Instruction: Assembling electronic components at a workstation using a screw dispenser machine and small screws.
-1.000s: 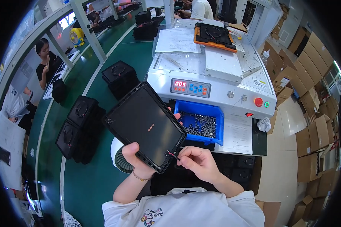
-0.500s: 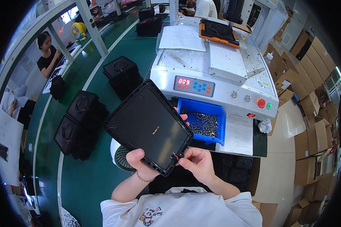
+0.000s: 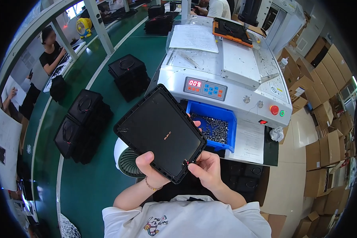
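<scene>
A flat black plastic housing [image 3: 158, 133] with a raised notched rim tilts in front of me. My left hand [image 3: 151, 168] grips it, thumb over the near edge; fingertips of that hand show past its far right side. At the housing's lower right corner is a short red and black wire [image 3: 186, 162]. My right hand [image 3: 207, 170] pinches at this wire, thumb and index finger close together against the corner. Its other fingers are curled and partly hidden.
Beyond the housing sits a blue bin [image 3: 232, 131] of small metal nuts, below a white machine [image 3: 234, 93] with a lit panel. Stacked black housings [image 3: 83, 123] stand on the green table [image 3: 87, 186]. A round white fan [image 3: 127, 160] is under the housing. Cardboard boxes [image 3: 329, 146] line the right.
The housing and both hands have shifted slightly right in the picture, and the housing's angle has changed a little. Both hands keep their hold at the same places.
</scene>
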A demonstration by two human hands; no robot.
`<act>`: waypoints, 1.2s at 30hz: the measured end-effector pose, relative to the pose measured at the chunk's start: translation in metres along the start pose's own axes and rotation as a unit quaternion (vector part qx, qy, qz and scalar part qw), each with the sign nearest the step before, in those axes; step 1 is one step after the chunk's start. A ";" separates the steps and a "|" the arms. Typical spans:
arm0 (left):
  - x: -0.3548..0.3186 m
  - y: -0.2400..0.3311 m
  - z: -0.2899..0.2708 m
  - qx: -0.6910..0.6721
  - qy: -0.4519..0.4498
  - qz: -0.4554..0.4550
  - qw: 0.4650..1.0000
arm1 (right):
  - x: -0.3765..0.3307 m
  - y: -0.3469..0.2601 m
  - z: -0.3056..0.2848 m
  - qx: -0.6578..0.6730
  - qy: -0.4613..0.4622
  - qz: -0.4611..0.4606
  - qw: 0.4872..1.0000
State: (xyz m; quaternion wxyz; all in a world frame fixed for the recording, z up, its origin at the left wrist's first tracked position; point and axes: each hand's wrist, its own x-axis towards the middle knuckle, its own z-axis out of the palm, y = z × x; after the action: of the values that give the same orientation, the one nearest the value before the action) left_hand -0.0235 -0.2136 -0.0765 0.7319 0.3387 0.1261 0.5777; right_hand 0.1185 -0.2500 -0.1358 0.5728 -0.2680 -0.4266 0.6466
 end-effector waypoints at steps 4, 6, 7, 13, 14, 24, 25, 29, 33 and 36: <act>-0.002 -0.006 -0.002 -0.020 -0.022 -0.013 0.999 | -0.002 0.004 0.000 0.039 0.012 0.011 0.999; -0.002 -0.010 -0.001 -0.052 -0.015 -0.021 0.998 | -0.005 0.003 -0.001 0.050 0.027 0.010 0.998; -0.002 -0.010 0.000 -0.060 -0.010 -0.017 0.998 | -0.005 0.001 -0.002 0.057 0.016 0.028 0.998; -0.002 0.003 0.003 -0.105 0.003 -0.016 0.994 | -0.007 -0.011 -0.030 0.070 -0.103 0.079 0.989; -0.003 0.008 0.007 -0.135 0.040 -0.027 0.990 | -0.008 -0.019 -0.036 0.036 -0.113 0.070 0.990; -0.160 0.124 -0.073 0.055 0.314 0.237 0.918 | 0.004 -0.066 -0.085 -0.144 0.018 -0.128 0.981; -0.191 0.133 -0.090 0.069 0.342 0.245 0.905 | 0.008 -0.067 -0.088 -0.164 0.031 -0.137 0.976; -0.301 0.144 -0.124 0.084 0.427 0.249 0.865 | 0.033 -0.073 -0.093 -0.288 0.056 -0.116 0.949; -0.392 0.139 -0.130 0.056 0.517 0.218 0.826 | 0.062 -0.065 -0.100 -0.436 0.044 -0.097 0.894; -0.445 0.137 -0.126 0.069 0.561 0.166 0.808 | 0.072 -0.062 -0.108 -0.569 0.004 -0.096 0.817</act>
State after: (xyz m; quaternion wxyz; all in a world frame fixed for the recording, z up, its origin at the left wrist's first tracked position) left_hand -0.3341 -0.5693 -0.1737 0.4016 0.0211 0.4964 0.7694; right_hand 0.2264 -0.1553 -0.1256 0.3789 -0.5063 -0.7399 0.2294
